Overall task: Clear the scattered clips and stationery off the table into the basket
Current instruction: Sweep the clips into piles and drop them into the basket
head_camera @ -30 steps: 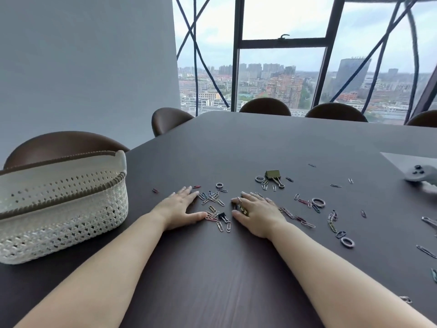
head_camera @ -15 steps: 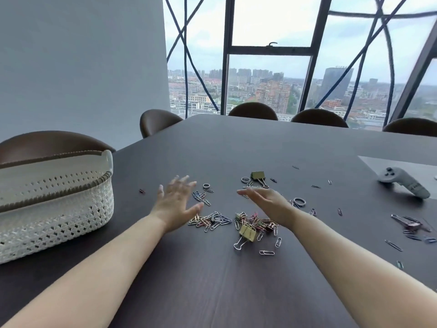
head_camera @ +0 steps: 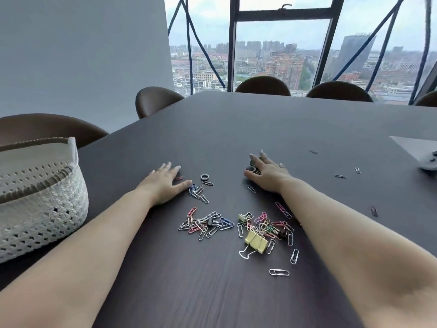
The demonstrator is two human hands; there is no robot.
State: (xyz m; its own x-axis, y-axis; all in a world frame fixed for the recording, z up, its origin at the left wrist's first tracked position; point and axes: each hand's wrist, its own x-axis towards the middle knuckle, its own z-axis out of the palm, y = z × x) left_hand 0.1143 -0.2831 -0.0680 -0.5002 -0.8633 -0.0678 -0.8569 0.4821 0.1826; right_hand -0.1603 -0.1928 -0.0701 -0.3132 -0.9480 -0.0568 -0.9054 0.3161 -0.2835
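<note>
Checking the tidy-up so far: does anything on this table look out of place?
Clips lie spilled in a heap on the table, a yellow binder clip among them, with strays far right. None is visibly in the basket at left. A controller sits at the right edge.

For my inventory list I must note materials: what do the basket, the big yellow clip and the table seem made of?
Basket: white woven cord or plastic, matte, openwork holes, brown rim. Yellow binder clip: probably painted metal body, shiny wire handles. Table: dark, matte, faint grain lines; wood or wood-look laminate.
</note>
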